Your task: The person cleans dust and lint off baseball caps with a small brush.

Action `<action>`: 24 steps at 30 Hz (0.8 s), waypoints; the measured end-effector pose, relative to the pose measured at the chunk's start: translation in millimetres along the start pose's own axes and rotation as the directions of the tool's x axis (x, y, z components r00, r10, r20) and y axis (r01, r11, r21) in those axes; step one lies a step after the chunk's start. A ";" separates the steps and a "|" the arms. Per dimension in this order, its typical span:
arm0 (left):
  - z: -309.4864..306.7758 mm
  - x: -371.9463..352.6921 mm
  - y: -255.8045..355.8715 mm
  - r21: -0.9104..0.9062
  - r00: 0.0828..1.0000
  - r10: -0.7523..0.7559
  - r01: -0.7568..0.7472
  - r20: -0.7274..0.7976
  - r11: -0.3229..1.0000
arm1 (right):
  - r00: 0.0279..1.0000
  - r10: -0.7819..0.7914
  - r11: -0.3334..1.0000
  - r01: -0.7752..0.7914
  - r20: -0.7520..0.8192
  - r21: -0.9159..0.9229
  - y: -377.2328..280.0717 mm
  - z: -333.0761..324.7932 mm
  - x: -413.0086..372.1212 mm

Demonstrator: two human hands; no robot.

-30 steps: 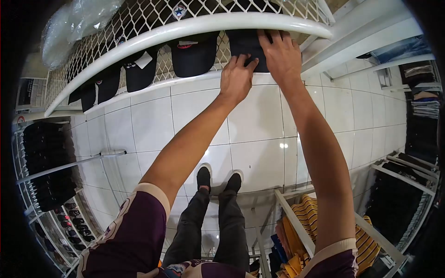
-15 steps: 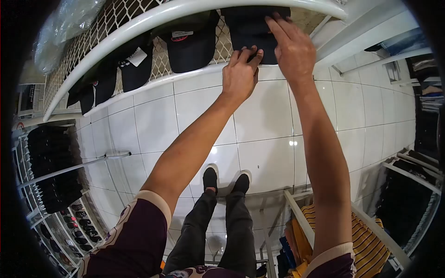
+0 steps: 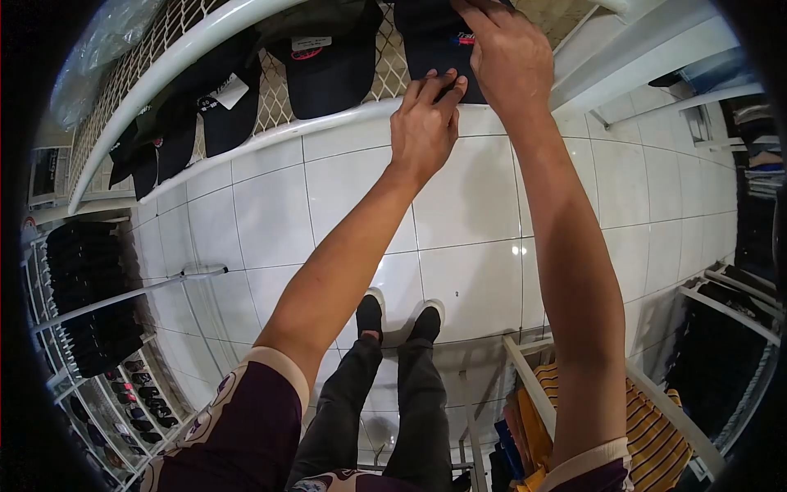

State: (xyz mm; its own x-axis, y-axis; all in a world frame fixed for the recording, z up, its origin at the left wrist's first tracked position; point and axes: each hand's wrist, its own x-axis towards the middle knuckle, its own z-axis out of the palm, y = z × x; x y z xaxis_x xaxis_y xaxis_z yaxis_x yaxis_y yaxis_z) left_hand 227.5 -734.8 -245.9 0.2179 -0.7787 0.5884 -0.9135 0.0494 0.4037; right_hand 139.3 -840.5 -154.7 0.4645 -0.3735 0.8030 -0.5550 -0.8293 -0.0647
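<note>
At the right end of a wire-mesh shelf lies a black cap [image 3: 426, 41], its brim pointing toward me and a small red and white mark on its front. My left hand [image 3: 422, 123] is closed at the brim's front edge, fingertips on top. Over the crown's right side, my right hand [image 3: 512, 66] grips the cap with its fingers together; part of the cap is hidden beneath it. To the left sits another black cap [image 3: 328, 82] with a white label and a red emblem. Farther left, a black cap [image 3: 229, 123] carries a white tag.
The shelf's white front rail [image 3: 328, 123] runs below the caps, and a thick curved white bar [image 3: 188, 66] arches above. White floor tiles [image 3: 352, 197] lie below. Dark clothes [image 3: 90, 295] hang on the left; a striped yellow garment [image 3: 656, 426] hangs at lower right.
The shelf and caps sit slightly higher and farther left in view. My right hand has shifted up along the cap, and the red and white mark now shows beside it.
</note>
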 end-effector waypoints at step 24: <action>-210.4 -179.1 133.2 -0.066 0.690 -0.475 0.601 0.546 0.797 | 0.222 0.924 0.197 -0.974 0.310 0.112 -177.4 -266.9 -187.9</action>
State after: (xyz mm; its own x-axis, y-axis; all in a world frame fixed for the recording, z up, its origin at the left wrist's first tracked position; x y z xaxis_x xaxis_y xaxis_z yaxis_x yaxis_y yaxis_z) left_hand 139.1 -457.2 -150.2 0.3966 -0.9023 -0.1688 -0.5742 -0.3873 0.7213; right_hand -33.8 -512.3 -136.0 -0.1958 -0.9785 -0.0651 -0.4842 0.1542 -0.8613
